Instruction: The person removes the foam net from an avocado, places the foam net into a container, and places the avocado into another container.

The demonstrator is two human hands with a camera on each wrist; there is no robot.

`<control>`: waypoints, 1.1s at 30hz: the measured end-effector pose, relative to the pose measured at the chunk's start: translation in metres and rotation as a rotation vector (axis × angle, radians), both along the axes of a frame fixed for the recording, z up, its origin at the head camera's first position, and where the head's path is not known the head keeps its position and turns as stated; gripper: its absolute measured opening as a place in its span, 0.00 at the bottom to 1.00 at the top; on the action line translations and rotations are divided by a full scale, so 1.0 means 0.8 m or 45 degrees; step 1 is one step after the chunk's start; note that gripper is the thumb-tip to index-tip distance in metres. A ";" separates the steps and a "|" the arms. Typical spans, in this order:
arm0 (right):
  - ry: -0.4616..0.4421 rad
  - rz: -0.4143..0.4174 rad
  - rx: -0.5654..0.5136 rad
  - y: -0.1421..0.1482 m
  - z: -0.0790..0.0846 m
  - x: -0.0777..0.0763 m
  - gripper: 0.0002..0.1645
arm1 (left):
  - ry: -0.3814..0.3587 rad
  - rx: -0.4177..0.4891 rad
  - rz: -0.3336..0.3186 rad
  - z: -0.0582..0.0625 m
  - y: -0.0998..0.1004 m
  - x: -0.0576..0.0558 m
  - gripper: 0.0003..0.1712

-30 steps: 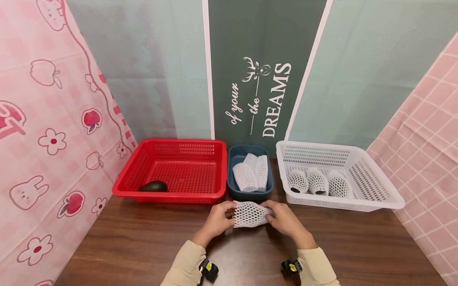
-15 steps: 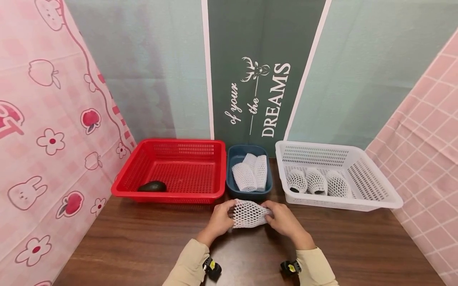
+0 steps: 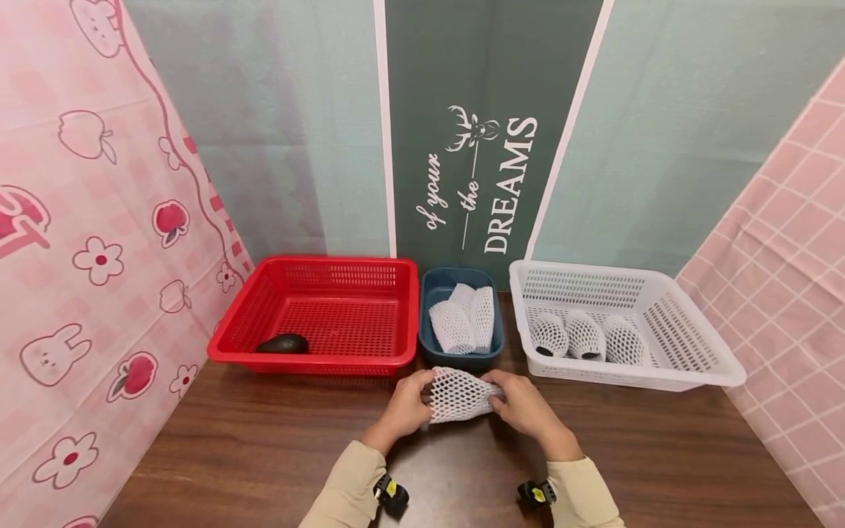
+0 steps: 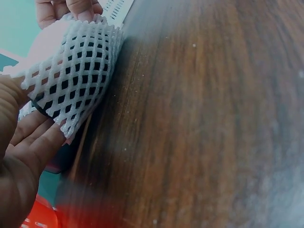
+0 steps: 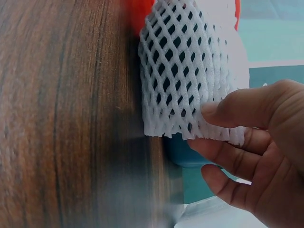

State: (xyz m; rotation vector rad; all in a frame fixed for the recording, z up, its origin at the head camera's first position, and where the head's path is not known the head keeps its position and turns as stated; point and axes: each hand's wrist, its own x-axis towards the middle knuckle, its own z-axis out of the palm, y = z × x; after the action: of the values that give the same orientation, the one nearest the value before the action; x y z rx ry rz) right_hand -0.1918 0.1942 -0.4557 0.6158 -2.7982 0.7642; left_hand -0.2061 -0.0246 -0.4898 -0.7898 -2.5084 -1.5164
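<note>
A white foam net sleeve (image 3: pixel 462 396) is held between both hands over the wooden table, just in front of the blue bin. A dark object (image 4: pixel 40 108), partly hidden, shows through the mesh and at its left opening. My left hand (image 3: pixel 405 403) grips that opening, thumb on one side and fingers on the other, holding it spread. At the narrower right end, my right hand (image 3: pixel 524 403) pinches the sleeve's edge between thumb and fingers, as the right wrist view (image 5: pixel 237 137) also shows.
A red basket (image 3: pixel 317 359) at the left holds one avocado (image 3: pixel 284 343). Several foam net sleeves (image 3: pixel 452 328) lie in the blue bin (image 3: pixel 429 352). In the white basket (image 3: pixel 627 375) at the right are three net-wrapped dark fruits (image 3: pixel 584 336). Fabric walls enclose the back and sides.
My left hand has shifted slightly right along the sleeve, and the left opening looks a little wider. The right hand stays nearly still, pinching its end.
</note>
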 end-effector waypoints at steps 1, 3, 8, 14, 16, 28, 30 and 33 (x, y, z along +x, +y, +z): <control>0.003 0.000 -0.001 0.000 0.000 0.000 0.17 | 0.011 -0.009 -0.003 0.000 0.000 0.000 0.24; 0.001 0.000 -0.004 -0.001 0.000 0.000 0.17 | 0.034 -0.028 -0.004 -0.001 -0.001 -0.001 0.25; -0.010 -0.001 0.010 0.001 0.002 0.002 0.16 | -0.010 -0.038 -0.025 -0.002 -0.003 -0.001 0.27; 0.031 0.009 0.048 0.005 0.007 0.004 0.13 | -0.164 0.119 -0.089 0.003 -0.012 0.001 0.26; 0.033 0.001 0.052 0.006 0.008 0.004 0.13 | -0.194 0.189 -0.122 0.012 -0.014 0.004 0.26; 0.006 -0.029 0.018 0.013 0.014 0.005 0.13 | -0.247 0.282 -0.178 0.043 -0.019 0.019 0.26; 0.002 -0.042 0.008 0.014 0.014 0.006 0.13 | -0.233 0.274 -0.170 0.043 -0.022 0.020 0.26; 0.004 -0.055 -0.005 0.016 0.014 0.007 0.13 | -0.224 0.268 -0.162 0.044 -0.026 0.022 0.26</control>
State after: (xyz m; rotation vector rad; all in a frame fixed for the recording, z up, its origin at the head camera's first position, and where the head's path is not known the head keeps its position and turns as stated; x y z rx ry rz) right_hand -0.1863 0.2068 -0.4444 0.5531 -2.7968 0.7600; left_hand -0.1889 -0.0457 -0.4543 -0.8287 -2.3983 -1.9335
